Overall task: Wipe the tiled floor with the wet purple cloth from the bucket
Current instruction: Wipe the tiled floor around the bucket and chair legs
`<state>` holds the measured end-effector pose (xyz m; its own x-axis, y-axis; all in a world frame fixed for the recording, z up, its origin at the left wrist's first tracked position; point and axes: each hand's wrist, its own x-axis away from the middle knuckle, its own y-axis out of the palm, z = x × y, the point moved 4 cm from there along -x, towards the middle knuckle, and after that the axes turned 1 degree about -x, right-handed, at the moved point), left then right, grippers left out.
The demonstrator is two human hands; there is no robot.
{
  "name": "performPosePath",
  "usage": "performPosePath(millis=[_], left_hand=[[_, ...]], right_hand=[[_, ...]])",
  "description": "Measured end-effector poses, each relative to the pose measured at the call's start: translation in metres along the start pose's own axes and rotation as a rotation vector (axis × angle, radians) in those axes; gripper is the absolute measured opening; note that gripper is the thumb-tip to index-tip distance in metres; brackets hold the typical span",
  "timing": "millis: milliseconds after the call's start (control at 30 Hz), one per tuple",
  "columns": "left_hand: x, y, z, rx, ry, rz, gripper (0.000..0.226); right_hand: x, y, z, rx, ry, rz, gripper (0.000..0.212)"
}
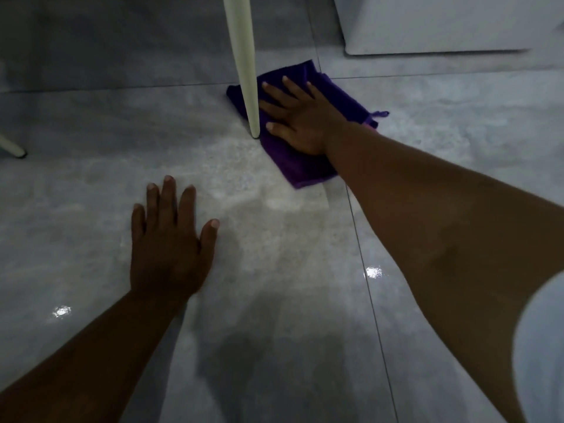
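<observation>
Cloth (305, 166) lies folded flat on the floor (457, 123), pushed up against a pale leg (244, 71) of some furniture, with its far left corner passing behind that leg. Right hand (300, 117) presses down on it, palm flat and fingers spread, nothing gripped. Left hand (169, 239) rests open on the bare tile nearer the camera, fingers apart, apparently bracing the body.

To do this stroke well, I would keep the palm flat so the whole pad stays in contact, work the edge tight around the foot of the leg where dirt tends to gather, then draw back in overlapping passes toward the shiny patches nearby. The left hand bears weight on glossy tile that may be wet, so it could slip.

No bucket is in view. A white object (442, 25) at the top right is cut off and I cannot say what it is. A second leg (12, 148) barely shows at the left edge. Dim light makes it hard to judge which tiles are wet
</observation>
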<state>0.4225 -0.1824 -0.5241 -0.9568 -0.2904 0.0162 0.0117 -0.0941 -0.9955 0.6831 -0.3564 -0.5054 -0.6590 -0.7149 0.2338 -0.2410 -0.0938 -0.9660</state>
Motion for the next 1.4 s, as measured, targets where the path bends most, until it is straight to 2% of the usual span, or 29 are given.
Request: performPosePath(millis=[167,333,400,467,533,567,667,733,833,900,1067,1133,1267,1400], left_hand=[[-0.007,0.0,0.008,0.028,0.011,-0.014,0.075],[-0.008,-0.004,0.003,0.019,0.012,-0.007,0.078],[-0.006,-0.003,0.002,0.016,0.008,-0.009,0.079],[-0.005,-0.002,0.0,0.005,0.007,-0.005,0.08],[-0.005,-0.001,-0.005,0.006,0.0,0.002,0.08],[-0.005,-0.001,-0.007,0.014,-0.002,0.007,0.08],[-0.006,0.002,-0.01,0.03,-0.015,0.007,0.078],[-0.005,0.005,-0.019,0.026,-0.032,-0.005,0.078],[-0.002,0.009,-0.035,-0.027,-0.032,-0.036,0.079],[-0.007,0.009,-0.029,0.002,-0.002,-0.009,0.079],[0.004,0.006,0.056,0.055,0.294,0.06,0.077],[0.0,0.004,0.099,0.077,0.34,-0.016,0.078],[-0.013,0.004,0.162,0.034,0.322,-0.169,0.081],[-0.009,0.009,0.179,0.001,0.356,-0.121,0.08]], right_hand=[[0.019,-0.002,0.06,-0.042,0.26,0.068,0.068],[0.108,0.015,0.151,-0.09,0.627,0.097,0.07],[0.154,0.023,0.165,-0.131,0.743,0.102,0.071],[0.185,0.031,0.147,-0.148,0.801,0.121,0.075],[0.2,0.039,0.098,-0.102,0.711,0.123,0.076],[0.208,0.046,0.063,-0.063,0.581,0.11,0.075],[0.265,0.082,-0.052,-0.019,0.002,0.077,0.067],[0.324,0.104,-0.097,-0.018,-0.273,0.054,0.065],[0.4,0.11,-0.093,-0.028,-0.391,0.031,0.064],[0.436,0.107,-0.048,0.008,-0.285,0.01,0.067],[0.464,0.095,0.076,0.008,0.256,-0.03,0.072],[0.442,0.086,0.105,-0.019,0.392,-0.02,0.071],[0.376,0.064,0.15,-0.061,0.601,0.031,0.074],[0.301,0.039,0.198,-0.099,0.718,0.093,0.076]])
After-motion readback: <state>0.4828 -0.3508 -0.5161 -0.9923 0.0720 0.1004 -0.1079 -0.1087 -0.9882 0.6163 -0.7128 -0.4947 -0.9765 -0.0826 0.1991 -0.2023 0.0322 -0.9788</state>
